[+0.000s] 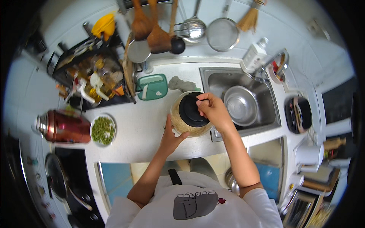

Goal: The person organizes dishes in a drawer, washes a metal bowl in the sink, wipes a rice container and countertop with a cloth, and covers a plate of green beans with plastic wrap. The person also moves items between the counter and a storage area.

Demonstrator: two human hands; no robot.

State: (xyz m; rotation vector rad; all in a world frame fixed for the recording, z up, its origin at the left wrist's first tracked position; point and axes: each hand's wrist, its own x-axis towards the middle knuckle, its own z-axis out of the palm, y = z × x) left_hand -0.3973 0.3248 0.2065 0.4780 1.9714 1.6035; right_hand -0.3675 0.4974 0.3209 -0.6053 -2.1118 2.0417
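Observation:
A round, clear-walled container (190, 131) with pale beige contents stands on the counter, just left of the sink. Its black lid (190, 111) is in my right hand (212, 111), thumb and fingers pinched on the lid's right side. Whether the lid sits on the opening or is slightly lifted, I cannot tell. My left hand (172, 136) cups the near left side of the container, with thumb and fingers spread around it. A grey cloth (182, 84) lies behind the container. A green divided tray (152, 87) rests farther left.
A steel sink (211, 77) with a metal bowl (241, 105) is on the right, under a faucet (281, 64). At left stand a white bowl of chopped greens (103, 130), a red thermos (67, 126) and a bottle rack (94, 77). Wooden spatulas (158, 38) hang behind.

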